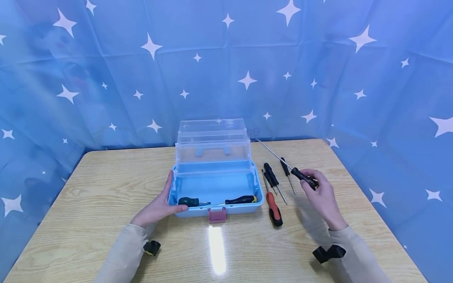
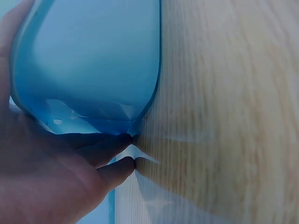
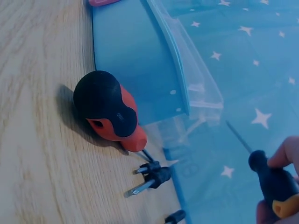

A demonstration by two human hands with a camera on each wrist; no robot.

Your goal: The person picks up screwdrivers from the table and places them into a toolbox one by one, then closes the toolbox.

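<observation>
A light blue toolbox (image 1: 216,184) stands open on the wooden table (image 1: 106,188), its clear lid (image 1: 212,137) raised at the back. Two screwdrivers, one green-handled (image 1: 189,202) and one black-handled (image 1: 241,200), lie inside along the front wall. My left hand (image 1: 159,204) rests flat against the box's left side, fingers straight; the left wrist view shows the blue wall (image 2: 88,65) against my palm. My right hand (image 1: 320,194) grips the black handle of a long screwdriver (image 1: 303,177), shaft pointing back-left above the table. The handle (image 3: 275,184) shows at the lower right of the right wrist view.
Right of the box lie a red-and-black screwdriver (image 1: 273,207) (image 3: 110,109) and three smaller black-handled ones (image 1: 271,177). A pink latch (image 1: 216,215) hangs at the box's front. Blue star-printed cloth (image 1: 318,78) walls in the table on three sides.
</observation>
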